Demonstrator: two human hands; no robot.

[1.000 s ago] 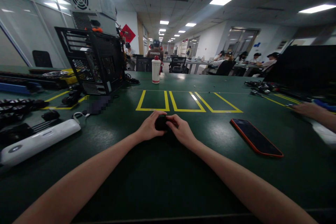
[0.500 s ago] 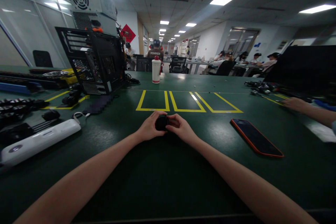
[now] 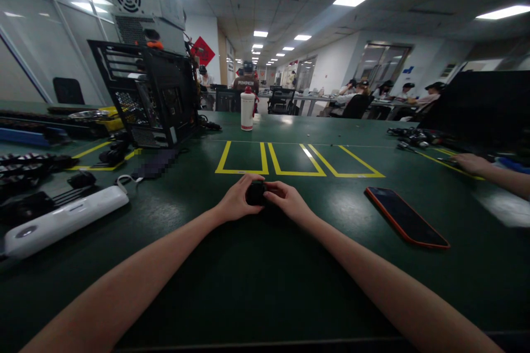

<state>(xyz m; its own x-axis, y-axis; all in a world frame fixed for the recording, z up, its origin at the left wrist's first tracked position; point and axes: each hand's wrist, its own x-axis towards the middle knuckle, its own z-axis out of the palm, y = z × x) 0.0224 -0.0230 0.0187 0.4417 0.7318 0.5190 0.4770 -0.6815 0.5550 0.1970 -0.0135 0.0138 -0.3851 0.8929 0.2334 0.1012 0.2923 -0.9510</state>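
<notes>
Between my hands is a small, rounded black object [image 3: 255, 193], too dark for me to tell its kind. My left hand [image 3: 239, 198] wraps around its left side, thumb below and fingers above. On its right side, the fingertips of my right hand [image 3: 289, 201] pinch its edge. Both hands are low over the green tabletop [image 3: 256, 276], just in front of the yellow tape outlines [image 3: 271, 173]. A phone with an orange-red edge [image 3: 408, 218] lies flat to the right of my right hand.
At left are a white elongated device [image 3: 66, 220], black cables and an open black computer case [image 3: 144, 96] with power supplies on top. A white bottle [image 3: 247, 110] stands behind the outlines. Another person's hand [image 3: 472, 164] reaches in at right, near cables and a dark monitor [image 3: 476, 105].
My hands keep their grip on the black object, with only a slight shift of the right fingers. At right, the other person's hand has moved a little to the right.
</notes>
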